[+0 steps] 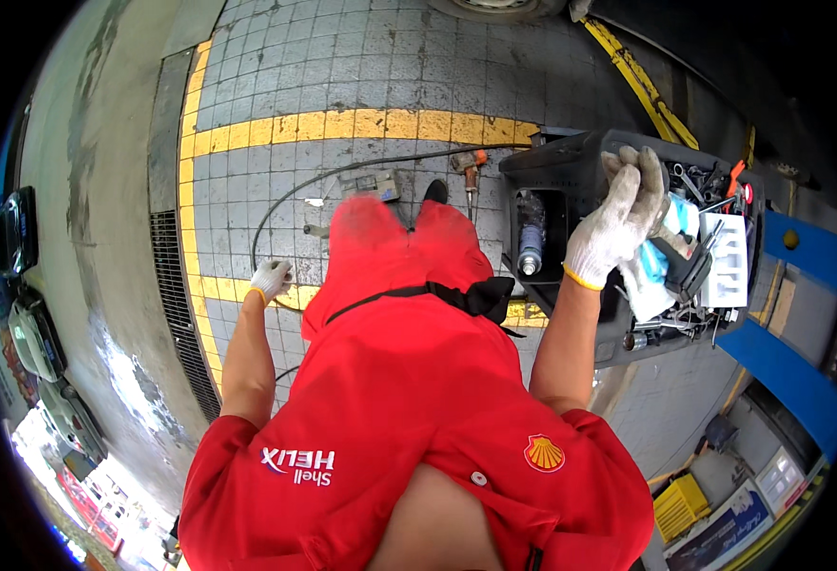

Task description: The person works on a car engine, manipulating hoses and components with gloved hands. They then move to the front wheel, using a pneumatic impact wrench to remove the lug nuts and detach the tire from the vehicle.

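My left hand [272,278], in a white knitted glove, hangs low at my left side with loosely curled fingers and nothing visible in it. From my view it overlaps a black hose [290,197] that curves across the floor; I see no grip on it. My right hand [614,217], in a soiled white glove, is raised over the near side of a dark grey tool cart [585,152]. Its fingers stretch out, with no object seen in them. Beside it lie blue-and-white cloths [653,262], a white tray [725,262] with slots, and several metal hand tools.
A spray can [531,246] stands in the cart's left compartment. On the tiled floor are an orange-and-black power tool [469,169] and a grey box-like object [371,185] near my feet. Blue lift arms [799,390] extend at the right. A floor grate [178,295] runs along the left.
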Tool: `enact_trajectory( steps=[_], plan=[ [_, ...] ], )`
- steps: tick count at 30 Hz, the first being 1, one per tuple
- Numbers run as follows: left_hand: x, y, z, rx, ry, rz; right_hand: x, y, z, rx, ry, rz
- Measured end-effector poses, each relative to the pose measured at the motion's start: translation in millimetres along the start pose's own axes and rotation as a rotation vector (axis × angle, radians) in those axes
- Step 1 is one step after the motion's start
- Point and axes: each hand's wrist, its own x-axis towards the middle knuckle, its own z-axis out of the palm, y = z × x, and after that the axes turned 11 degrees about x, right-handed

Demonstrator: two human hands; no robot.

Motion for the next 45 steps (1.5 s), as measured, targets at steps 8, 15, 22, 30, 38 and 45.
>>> enact_trajectory(
  steps=[8,15,22,30,38,45],
  plan=[
    [13.0,172.5,-15.8,0.424,-0.041,-0.016,51.8,28.1,36.7,-0.053,0.126,0.071],
    [149.7,432.2,-72.3,0.443,-0.082,0.265,129.6,62.8,46.4,-0.218,0.432,-0.035],
    [252.5,734.9,-91.3,0.637,-0.148,0.522,197.8,62.6,69.4,-0.422,0.914,-0.158],
    [241.9,942.4,61.5,0.905,-0.376,0.731,184.1,97.6,93.4,-0.472,1.159,-0.102],
    [126.5,936.7,311.5,1.165,-0.906,0.703,213.5,131.2,75.8,-1.075,1.076,-0.015],
    [-30.6,845.5,487.0,1.211,-1.377,0.476,214.4,159.9,42.5,-1.436,1.026,0.084]
  ],
)
